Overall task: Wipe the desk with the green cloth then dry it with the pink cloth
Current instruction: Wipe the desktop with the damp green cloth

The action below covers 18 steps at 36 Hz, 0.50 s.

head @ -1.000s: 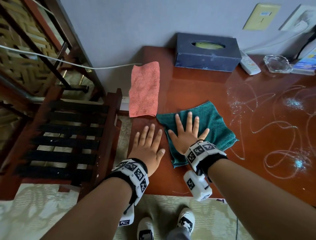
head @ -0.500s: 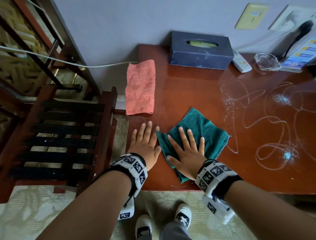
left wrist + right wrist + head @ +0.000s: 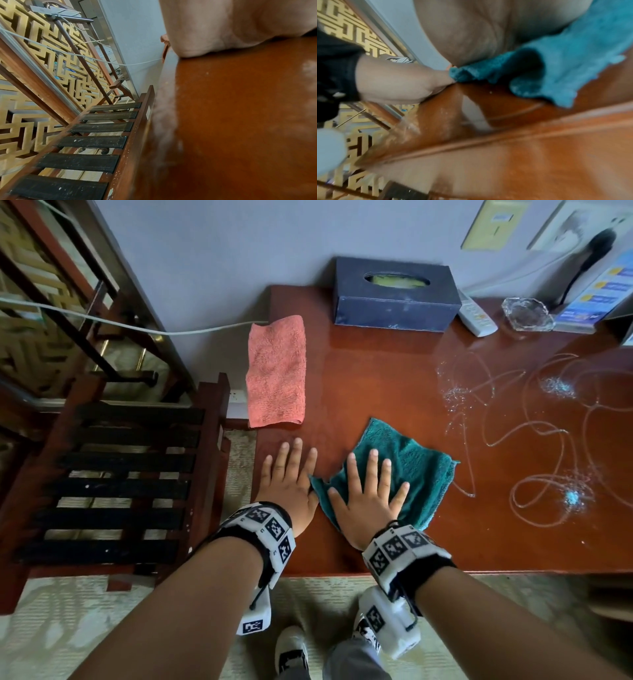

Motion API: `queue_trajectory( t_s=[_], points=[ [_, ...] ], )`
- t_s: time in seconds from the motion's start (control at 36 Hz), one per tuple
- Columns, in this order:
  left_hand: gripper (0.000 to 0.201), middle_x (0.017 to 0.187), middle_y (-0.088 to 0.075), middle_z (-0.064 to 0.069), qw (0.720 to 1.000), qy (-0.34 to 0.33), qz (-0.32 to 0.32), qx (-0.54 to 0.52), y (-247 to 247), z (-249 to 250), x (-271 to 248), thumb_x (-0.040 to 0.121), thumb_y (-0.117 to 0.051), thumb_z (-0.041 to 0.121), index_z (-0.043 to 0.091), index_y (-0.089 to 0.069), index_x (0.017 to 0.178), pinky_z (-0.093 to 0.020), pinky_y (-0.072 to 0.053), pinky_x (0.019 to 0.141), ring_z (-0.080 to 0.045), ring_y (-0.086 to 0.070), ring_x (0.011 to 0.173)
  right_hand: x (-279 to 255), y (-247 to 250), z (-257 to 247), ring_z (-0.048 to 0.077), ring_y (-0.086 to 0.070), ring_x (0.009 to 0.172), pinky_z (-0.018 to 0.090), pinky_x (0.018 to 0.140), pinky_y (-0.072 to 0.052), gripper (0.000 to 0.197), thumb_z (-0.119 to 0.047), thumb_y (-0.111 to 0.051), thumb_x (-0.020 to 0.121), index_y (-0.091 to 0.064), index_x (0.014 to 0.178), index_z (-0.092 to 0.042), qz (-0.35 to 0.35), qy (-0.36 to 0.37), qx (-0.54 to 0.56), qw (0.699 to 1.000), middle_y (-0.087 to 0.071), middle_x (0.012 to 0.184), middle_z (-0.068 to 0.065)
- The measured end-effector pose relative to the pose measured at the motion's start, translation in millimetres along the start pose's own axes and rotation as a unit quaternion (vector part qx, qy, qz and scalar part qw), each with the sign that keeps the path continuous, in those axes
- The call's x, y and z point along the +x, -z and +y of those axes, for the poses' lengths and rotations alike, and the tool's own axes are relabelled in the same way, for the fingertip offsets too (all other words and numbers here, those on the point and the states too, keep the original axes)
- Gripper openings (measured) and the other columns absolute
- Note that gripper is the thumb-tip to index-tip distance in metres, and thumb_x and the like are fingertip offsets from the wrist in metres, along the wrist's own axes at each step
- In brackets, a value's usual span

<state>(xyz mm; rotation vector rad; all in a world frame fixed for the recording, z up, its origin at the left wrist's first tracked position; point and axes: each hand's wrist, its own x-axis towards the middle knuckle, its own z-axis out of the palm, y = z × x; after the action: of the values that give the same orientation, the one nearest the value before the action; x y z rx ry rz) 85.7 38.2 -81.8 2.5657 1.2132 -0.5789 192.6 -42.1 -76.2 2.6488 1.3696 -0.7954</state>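
Right hand [image 3: 368, 501] lies flat, fingers spread, pressing the green cloth [image 3: 407, 470] to the table [image 3: 376, 378] for wiping; left hand [image 3: 289, 484], beside that cloth, braces flat; pink cloth [image 3: 276, 371] waits beyond it.

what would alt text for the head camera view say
A right hand presses flat on a green cloth on a reddish wooden desk, the left hand flat beside it. A pink cloth lies at the desk's left edge; white streaks mark the right.
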Motion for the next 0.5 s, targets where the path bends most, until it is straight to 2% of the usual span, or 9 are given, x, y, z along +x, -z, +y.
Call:
queue_trajectory(
  t_s=[0.08,0.17,0.19,0.42,0.5],
  points=[
    [0.063,0.153,0.030,-0.006,1.000,-0.001,0.000,-0.002,0,0,-1,0.101,-0.019,0.038,0.022,0.022,0.147,-0.044,0.010,0.116,-0.024,0.025,0.142,-7,-9,9,0.021,0.033,0.139,0.056,0.111,0.017,0.068,-0.064,-0.011,0.093,0.021,0.146,-0.036,0.010,0.033,-0.016,0.999,0.034,0.152,-0.003],
    [0.061,0.153,0.030,-0.005,1.000,-0.003,0.001,-0.010,0,0,0,0.101,-0.013,0.044,0.022,0.020,0.147,-0.043,0.012,0.114,-0.023,0.025,0.142,-16,-16,17,0.018,0.038,0.135,0.056,0.109,0.020,0.077,-0.071,0.008,0.075,0.024,0.144,-0.040,0.024,0.072,-0.032,0.997,0.036,0.152,-0.004],
    [0.061,0.153,0.030,-0.004,1.000,-0.002,0.000,-0.011,0,0,0,0.101,-0.012,0.045,0.022,0.021,0.147,-0.043,0.013,0.114,-0.023,0.025,0.142,-20,-18,19,0.018,0.038,0.135,0.055,0.108,0.021,0.078,-0.071,0.009,0.073,0.023,0.143,-0.041,0.028,0.084,-0.031,0.996,0.035,0.152,-0.004],
    [0.062,0.153,0.030,-0.003,1.000,-0.002,0.003,-0.020,0,-1,0,0.100,-0.012,0.046,0.023,0.021,0.147,-0.043,0.012,0.114,-0.022,0.025,0.142,-33,-22,35,0.019,0.036,0.138,0.053,0.109,0.024,0.074,-0.073,-0.001,0.079,0.021,0.143,-0.045,0.027,0.149,-0.058,0.987,0.034,0.152,-0.006],
    [0.062,0.153,0.030,-0.004,1.000,-0.001,0.002,-0.015,0,0,1,0.100,-0.012,0.046,0.023,0.021,0.147,-0.043,0.012,0.115,-0.022,0.025,0.142,-38,-25,44,0.020,0.025,0.143,0.054,0.111,0.016,0.072,-0.073,-0.012,0.086,0.008,0.148,-0.043,0.058,0.185,-0.066,0.979,0.022,0.157,-0.004]
  ],
)
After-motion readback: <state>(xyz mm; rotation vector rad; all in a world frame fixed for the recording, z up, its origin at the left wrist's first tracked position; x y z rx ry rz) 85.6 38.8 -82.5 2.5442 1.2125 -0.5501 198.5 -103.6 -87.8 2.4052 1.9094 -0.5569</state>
